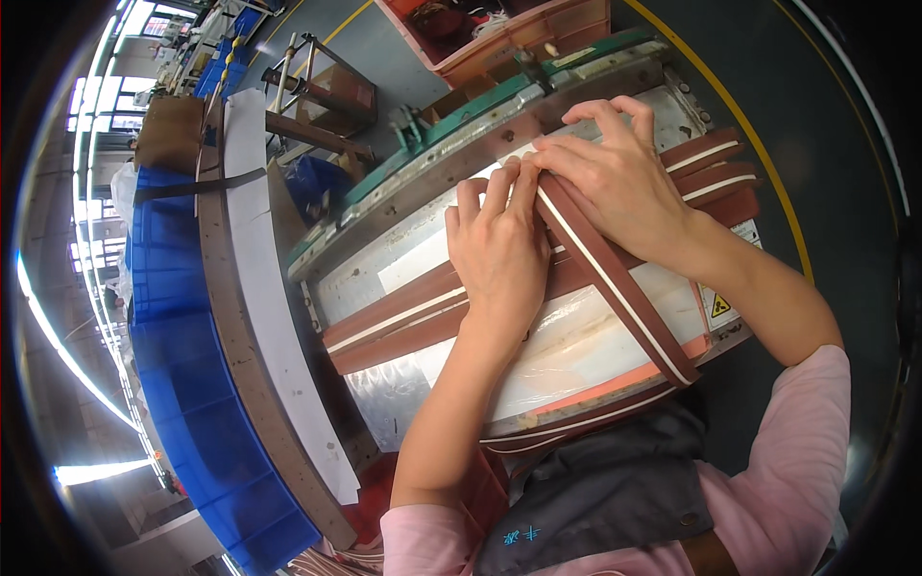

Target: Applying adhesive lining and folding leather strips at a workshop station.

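A long reddish-brown strip with a white line down its middle [615,286] runs slantwise over the work surface [538,350], from its near edge up to my hands. My left hand [499,240] has its fingertips pressed together at the strip's far end. From the other side my right hand [615,178] pinches the same end with thumb and forefinger, its other fingers bent and raised. The fingertips of both hands nearly meet; exactly what lies between them is partly hidden. Beneath my hands, more brown striped strips [394,322] lie side by side across the surface.
Along the far side runs a green-and-metal bar [471,113] with clamps. Blue bins [182,355] and a long white board [259,269] stand at the left. Beyond the bar sits an orange crate [519,43]. A warning label [720,305] is at the right.
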`<state>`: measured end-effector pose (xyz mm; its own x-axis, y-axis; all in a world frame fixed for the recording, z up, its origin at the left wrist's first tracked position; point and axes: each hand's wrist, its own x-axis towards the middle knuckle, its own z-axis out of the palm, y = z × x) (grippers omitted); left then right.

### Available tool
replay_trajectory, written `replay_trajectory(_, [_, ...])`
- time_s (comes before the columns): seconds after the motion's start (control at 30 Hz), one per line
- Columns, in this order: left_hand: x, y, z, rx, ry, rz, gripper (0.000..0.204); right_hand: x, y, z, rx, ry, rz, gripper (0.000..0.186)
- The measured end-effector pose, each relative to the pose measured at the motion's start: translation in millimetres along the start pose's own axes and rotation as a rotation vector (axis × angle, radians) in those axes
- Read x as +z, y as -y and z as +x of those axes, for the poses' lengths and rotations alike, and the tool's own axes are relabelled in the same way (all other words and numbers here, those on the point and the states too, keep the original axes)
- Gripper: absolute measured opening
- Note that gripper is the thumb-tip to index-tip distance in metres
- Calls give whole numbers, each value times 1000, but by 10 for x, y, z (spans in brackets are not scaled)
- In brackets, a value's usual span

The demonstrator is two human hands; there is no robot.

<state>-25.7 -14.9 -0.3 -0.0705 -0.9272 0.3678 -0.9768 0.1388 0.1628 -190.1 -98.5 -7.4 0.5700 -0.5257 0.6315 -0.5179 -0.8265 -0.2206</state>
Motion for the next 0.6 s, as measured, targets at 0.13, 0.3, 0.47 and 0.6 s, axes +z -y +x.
replay_trajectory(0.13, [-2,26,-18,10,-34,-25,67,-37,37,21,-2,16,14,19])
replay_trajectory(0.3, [-36,33,-33,35,-28,-99,66,-49,3,30,117,-9,8,27])
replay_trajectory(0.47, [-163,-46,-99,98,-97,-197,69,-140,24,108,423,105,198,32])
replay_trajectory(0.6, [-174,-53,-121,119,-187,-406,65,-149,12,145,631,195,545,31])
